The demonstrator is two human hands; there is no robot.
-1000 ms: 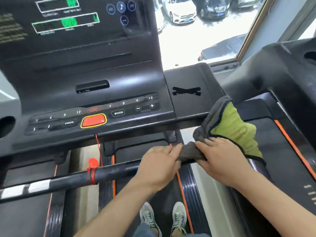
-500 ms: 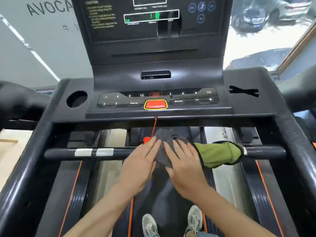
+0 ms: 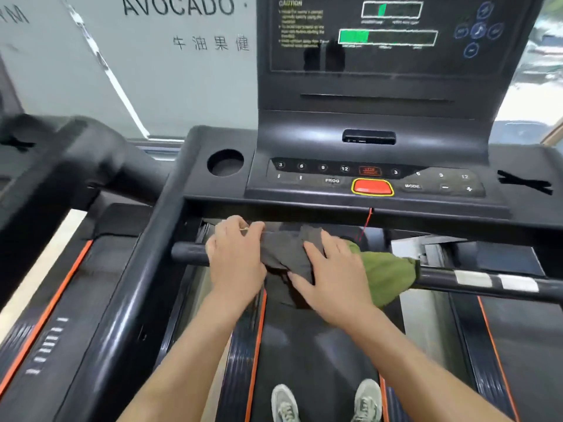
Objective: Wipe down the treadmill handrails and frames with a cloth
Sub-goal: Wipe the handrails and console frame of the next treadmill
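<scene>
Draping cloth (image 3: pixel 286 254) lengthwise along handrail (image 3: pixel 189 253), left grip (image 3: pixel 237 260) clutching it, right grip (image 3: pixel 335 278) flat-fingered.

soft matt cloth (image 3: pixel 292 254), glossy black handrail (image 3: pixel 441 277)

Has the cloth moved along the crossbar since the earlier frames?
Yes. The cloth slid left along the crossbar, judged against the red stop button.
</scene>
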